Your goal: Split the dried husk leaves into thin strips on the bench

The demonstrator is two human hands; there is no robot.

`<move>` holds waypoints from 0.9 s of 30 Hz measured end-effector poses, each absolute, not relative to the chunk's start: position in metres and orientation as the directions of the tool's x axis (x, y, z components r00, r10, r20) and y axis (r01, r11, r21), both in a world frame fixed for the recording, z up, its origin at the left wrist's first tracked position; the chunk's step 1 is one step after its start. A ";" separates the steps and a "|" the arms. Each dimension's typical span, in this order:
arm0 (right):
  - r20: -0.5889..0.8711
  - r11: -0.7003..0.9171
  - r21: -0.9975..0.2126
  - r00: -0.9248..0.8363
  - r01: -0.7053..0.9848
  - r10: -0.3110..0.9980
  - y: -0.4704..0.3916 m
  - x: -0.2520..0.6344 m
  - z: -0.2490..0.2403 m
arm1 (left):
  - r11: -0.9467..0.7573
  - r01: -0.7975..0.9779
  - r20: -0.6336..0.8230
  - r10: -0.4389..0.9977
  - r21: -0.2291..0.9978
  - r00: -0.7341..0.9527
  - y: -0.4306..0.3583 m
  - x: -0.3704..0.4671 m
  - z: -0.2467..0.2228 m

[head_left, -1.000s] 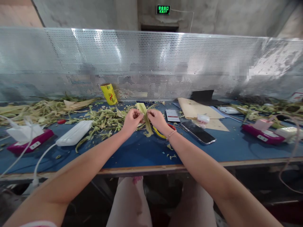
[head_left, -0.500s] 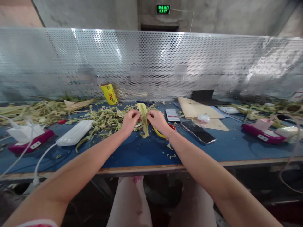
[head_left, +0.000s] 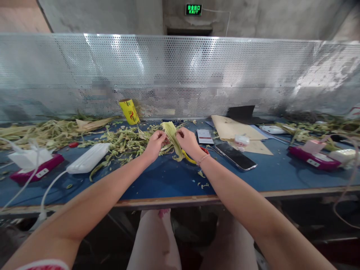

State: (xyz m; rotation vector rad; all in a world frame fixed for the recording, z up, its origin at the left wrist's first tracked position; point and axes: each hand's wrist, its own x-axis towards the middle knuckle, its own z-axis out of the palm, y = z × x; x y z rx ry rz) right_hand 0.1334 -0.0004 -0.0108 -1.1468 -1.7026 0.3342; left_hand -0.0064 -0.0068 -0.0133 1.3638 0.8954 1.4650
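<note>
A long, limp yellow-green dried leaf (head_left: 173, 139) hangs between my hands above the blue table, its lower end slanting to the right. My right hand (head_left: 188, 141) is closed in a pinch on the leaf's right edge. On the other side, my left hand (head_left: 155, 145) has thumb and fingers pinched at the left edge; the exact contact is partly hidden. Behind and left of my left hand spreads a heap of green-yellow dried plant scraps (head_left: 126, 141). Scissors with yellow and red handles (head_left: 189, 157) lie partly under my right hand and wrist.
A phone (head_left: 236, 156), an earbud case (head_left: 242, 141) and brown cardboard (head_left: 234, 129) lie to the right. White power bank (head_left: 88, 158) with cable and purple power strip (head_left: 39, 168) are on the left. A yellow tube (head_left: 129, 111) leans near the perforated metal screen (head_left: 180, 67).
The leaf has turned from hanging nearly straight to slanting, its lower end swinging right. My right hand has risen slightly, and my left hand has barely shifted.
</note>
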 end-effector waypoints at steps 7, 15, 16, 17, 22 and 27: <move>0.616 0.584 -0.637 -0.123 0.504 0.778 0.002 0.136 -0.014 | -0.306 -0.152 0.310 0.951 0.940 0.007 -0.010 -0.007 -0.010; 0.710 0.683 -0.558 -0.156 0.471 0.687 0.001 0.136 -0.012 | -0.324 -0.057 0.326 0.944 0.944 0.038 -0.012 -0.008 -0.011; 0.721 0.700 -0.536 -0.175 0.471 0.670 0.000 0.136 -0.012 | -0.321 -0.059 0.323 0.945 0.945 0.044 -0.011 -0.008 -0.011; 0.725 0.714 -0.521 -0.198 0.468 0.659 0.000 0.135 -0.012 | -0.319 -0.063 0.322 0.945 0.946 0.050 -0.011 -0.008 -0.011; 0.712 0.736 -0.523 -0.255 0.430 0.654 -0.003 0.133 -0.012 | -0.319 -0.094 0.325 0.944 0.943 0.061 -0.013 -0.007 -0.010; 0.724 0.759 -0.509 -0.275 0.406 0.633 -0.004 0.133 -0.012 | -0.326 -0.099 0.333 0.941 0.940 0.056 -0.015 -0.008 -0.009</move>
